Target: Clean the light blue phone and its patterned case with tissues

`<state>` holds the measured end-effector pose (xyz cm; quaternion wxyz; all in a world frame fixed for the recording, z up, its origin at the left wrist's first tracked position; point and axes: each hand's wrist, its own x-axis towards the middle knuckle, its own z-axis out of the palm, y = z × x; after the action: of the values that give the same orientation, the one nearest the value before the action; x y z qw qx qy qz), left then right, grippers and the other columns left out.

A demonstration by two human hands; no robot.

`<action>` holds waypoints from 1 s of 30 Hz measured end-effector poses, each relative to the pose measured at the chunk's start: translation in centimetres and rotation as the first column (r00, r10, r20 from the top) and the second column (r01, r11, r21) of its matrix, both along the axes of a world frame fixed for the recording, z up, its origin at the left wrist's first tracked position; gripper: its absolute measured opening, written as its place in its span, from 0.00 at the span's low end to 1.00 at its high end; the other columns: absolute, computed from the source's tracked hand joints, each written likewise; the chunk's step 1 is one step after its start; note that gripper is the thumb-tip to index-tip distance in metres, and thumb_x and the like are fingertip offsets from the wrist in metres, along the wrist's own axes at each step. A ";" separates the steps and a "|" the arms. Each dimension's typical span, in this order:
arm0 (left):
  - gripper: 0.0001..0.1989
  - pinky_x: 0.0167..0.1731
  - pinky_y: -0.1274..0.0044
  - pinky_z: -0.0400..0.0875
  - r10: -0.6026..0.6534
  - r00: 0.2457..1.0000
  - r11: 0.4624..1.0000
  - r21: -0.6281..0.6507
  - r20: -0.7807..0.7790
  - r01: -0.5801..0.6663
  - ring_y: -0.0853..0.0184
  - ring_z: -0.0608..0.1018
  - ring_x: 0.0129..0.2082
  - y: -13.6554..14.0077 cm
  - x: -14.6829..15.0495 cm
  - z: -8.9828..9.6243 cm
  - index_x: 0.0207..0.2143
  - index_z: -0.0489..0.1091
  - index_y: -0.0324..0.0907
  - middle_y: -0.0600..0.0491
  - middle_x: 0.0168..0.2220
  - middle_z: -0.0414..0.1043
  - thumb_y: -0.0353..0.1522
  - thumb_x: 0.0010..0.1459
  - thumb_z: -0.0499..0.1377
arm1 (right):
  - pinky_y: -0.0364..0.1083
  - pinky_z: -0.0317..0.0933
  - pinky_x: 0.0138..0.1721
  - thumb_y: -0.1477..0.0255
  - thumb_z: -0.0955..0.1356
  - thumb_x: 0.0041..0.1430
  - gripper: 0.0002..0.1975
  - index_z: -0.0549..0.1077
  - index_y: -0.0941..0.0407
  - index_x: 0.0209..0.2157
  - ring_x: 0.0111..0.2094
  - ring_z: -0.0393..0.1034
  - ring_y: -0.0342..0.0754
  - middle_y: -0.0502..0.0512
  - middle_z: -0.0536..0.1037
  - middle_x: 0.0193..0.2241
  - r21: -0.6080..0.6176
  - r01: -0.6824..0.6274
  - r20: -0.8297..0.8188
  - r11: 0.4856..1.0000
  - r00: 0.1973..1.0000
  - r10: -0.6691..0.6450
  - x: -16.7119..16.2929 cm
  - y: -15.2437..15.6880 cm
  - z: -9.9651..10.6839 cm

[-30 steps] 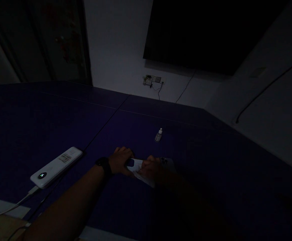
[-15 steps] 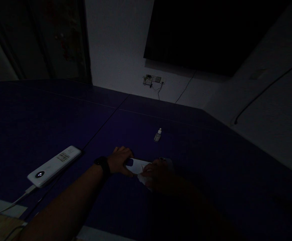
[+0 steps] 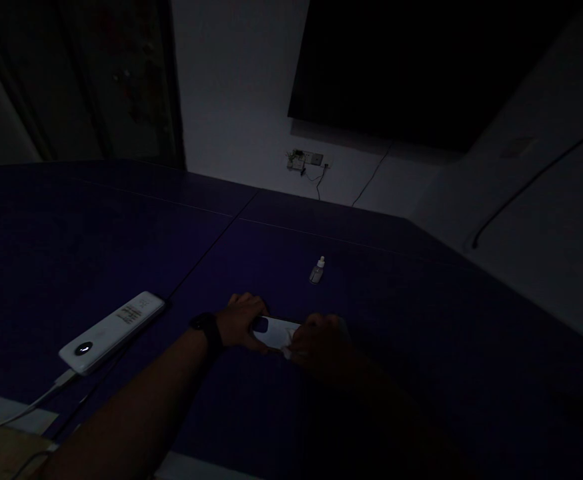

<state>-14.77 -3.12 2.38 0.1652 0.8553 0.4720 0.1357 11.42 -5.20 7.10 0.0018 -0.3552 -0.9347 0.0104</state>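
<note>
A pale phone case point(image 3: 275, 331) with a dark edge and a camera cutout lies on the dark blue tabletop, the blue showing through the cutout. My left hand point(image 3: 244, 322), a black watch on its wrist, grips the case's left end between thumb and fingers. Over the right end is my right hand point(image 3: 319, 340), its fingers closed on a white wipe point(image 3: 288, 349) and pressing it against the case. Most of the wipe and the case's right end are hidden under that hand. Beyond the hands stands a small clear bottle point(image 3: 316, 274) with a white top.
A white power bank point(image 3: 114, 331) with a lit round display lies at the left, a white cable point(image 3: 31, 405) plugged into it. Wall sockets with wires point(image 3: 305, 160) and a large dark screen point(image 3: 386, 73) are at the back. The room is very dim.
My right hand has shifted slightly to the right along the case, and less of the wipe shows. My left hand still holds the left end.
</note>
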 end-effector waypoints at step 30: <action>0.31 0.44 0.69 0.55 -0.002 0.999 1.000 0.024 0.037 0.002 0.55 0.69 0.46 -0.1 0.0 0.2 0.44 0.69 0.46 0.52 0.46 0.73 0.53 0.44 0.70 | 0.56 0.53 0.48 0.70 0.67 0.66 0.17 0.75 0.43 0.55 0.51 0.65 0.58 0.54 0.78 0.52 -0.020 0.081 -0.037 0.996 0.996 -0.082 0.3 0.5 -2.2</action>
<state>-14.78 -3.18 2.54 0.1639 0.8550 0.4664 0.1570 11.71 -4.75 4.93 0.0166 -0.3929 -0.9191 0.0256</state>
